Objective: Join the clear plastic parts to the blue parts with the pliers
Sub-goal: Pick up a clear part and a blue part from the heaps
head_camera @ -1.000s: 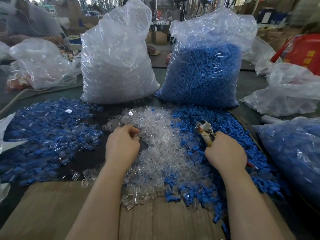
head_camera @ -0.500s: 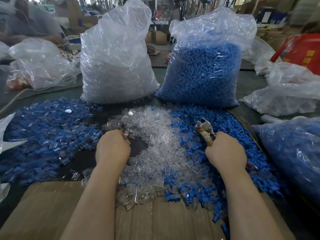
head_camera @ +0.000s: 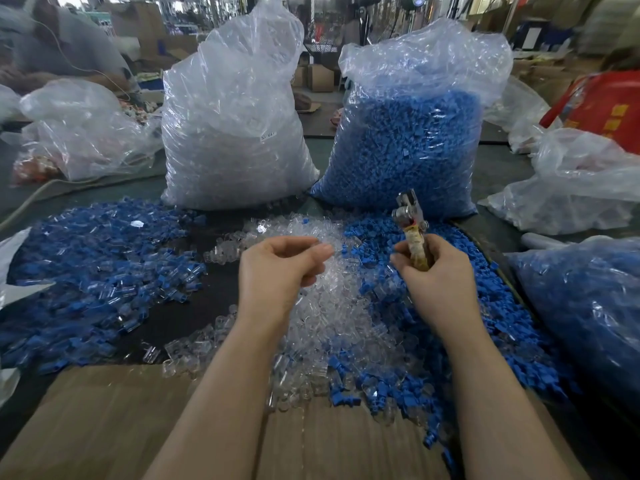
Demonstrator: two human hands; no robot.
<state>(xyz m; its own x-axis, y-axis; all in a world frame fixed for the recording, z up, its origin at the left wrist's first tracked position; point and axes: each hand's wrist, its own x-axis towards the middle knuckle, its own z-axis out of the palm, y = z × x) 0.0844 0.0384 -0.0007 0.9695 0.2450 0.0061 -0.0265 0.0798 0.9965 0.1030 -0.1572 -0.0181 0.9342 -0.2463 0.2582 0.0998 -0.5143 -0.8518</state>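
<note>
My left hand (head_camera: 280, 268) is raised over the pile of loose clear plastic parts (head_camera: 322, 327), with thumb and fingertips curled together on what looks like a small clear part, barely visible. My right hand (head_camera: 436, 275) grips the yellow handles of the pliers (head_camera: 408, 213), whose metal jaws point up and away. The two hands are close together, a short gap between them. Loose blue parts (head_camera: 491, 306) lie in a heap under and to the right of my right hand.
A heap of joined blue-and-clear pieces (head_camera: 97, 271) covers the left of the table. A tall bag of clear parts (head_camera: 235, 133) and one of blue parts (head_camera: 408, 147) stand behind. Another filled bag (head_camera: 588, 306) lies right. Cardboard (head_camera: 104, 427) covers the near edge.
My left hand has lifted out of the clear pile and turned towards the right hand. My right hand has risen and tilted the pliers upright, closer to the left hand.
</note>
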